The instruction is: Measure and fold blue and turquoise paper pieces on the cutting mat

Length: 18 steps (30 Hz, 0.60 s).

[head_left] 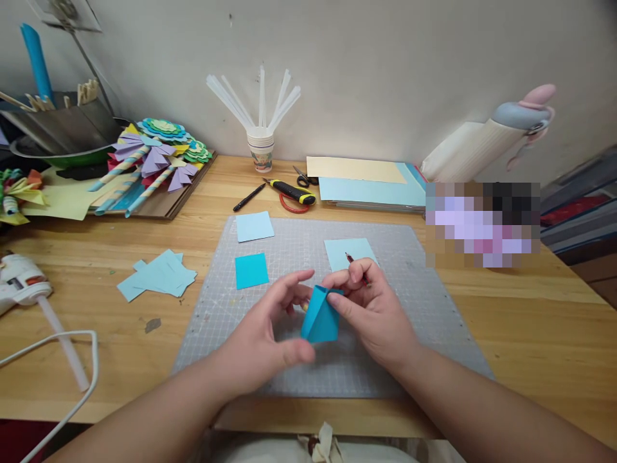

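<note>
head view shows the right hand (376, 312) pinching the folded blue paper (324, 323) above the grey mat (294, 241), probably to keep its fold, with a pencil (349, 258) tucked along, while the left hand (260, 337) is loosely spread beside.

wooden table (540, 334), pale brown with visible grain, spans most of my view; its back edge runs up to the wall and its front edge lies close before me. wall (376, 77): plain, off-white to grey, with one small dark mark (230, 19) high up, left of centre. upper left: a wall fixture (67, 9), partly cut off; below it, a thin dark line slants downward. far right: grey, layered furniture (588, 180), which i cannot identify further. light: soft, dimming toward the upper right corner.
</note>
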Motion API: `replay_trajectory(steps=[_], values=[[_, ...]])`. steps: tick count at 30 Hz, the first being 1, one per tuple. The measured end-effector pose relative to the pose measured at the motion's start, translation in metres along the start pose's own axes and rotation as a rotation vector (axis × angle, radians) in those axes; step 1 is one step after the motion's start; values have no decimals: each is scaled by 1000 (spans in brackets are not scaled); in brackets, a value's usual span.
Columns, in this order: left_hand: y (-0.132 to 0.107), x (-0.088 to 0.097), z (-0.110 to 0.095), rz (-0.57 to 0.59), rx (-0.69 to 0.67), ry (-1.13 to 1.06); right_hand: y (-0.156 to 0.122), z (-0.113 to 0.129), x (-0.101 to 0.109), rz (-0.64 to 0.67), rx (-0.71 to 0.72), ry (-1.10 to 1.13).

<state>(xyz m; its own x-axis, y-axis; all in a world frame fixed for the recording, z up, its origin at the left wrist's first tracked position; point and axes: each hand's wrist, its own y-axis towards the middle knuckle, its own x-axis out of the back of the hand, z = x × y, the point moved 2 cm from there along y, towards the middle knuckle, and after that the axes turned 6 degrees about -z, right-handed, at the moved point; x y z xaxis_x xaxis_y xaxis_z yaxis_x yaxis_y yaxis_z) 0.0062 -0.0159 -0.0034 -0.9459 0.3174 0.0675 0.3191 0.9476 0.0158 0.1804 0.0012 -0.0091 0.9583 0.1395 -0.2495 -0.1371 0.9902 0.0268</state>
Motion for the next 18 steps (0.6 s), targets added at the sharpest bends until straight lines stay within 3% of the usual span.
replay_trajectory(steps=[3, 6, 13, 16, 18], values=[[5, -1, 3, 15, 146, -186, -5, -1, -2, 101, 72, -91], [9, 0, 4, -48, 161, -122, -7, -5, -1, 129, 130, -197], [12, 13, 14, -302, 65, 117, 7, -15, 7, 54, 60, -331], [11, 18, 13, -377, -46, 262, 10, -13, 7, 70, 32, -264], [8, 20, 6, -398, -162, 350, 11, -10, 9, 1, 25, -225]])
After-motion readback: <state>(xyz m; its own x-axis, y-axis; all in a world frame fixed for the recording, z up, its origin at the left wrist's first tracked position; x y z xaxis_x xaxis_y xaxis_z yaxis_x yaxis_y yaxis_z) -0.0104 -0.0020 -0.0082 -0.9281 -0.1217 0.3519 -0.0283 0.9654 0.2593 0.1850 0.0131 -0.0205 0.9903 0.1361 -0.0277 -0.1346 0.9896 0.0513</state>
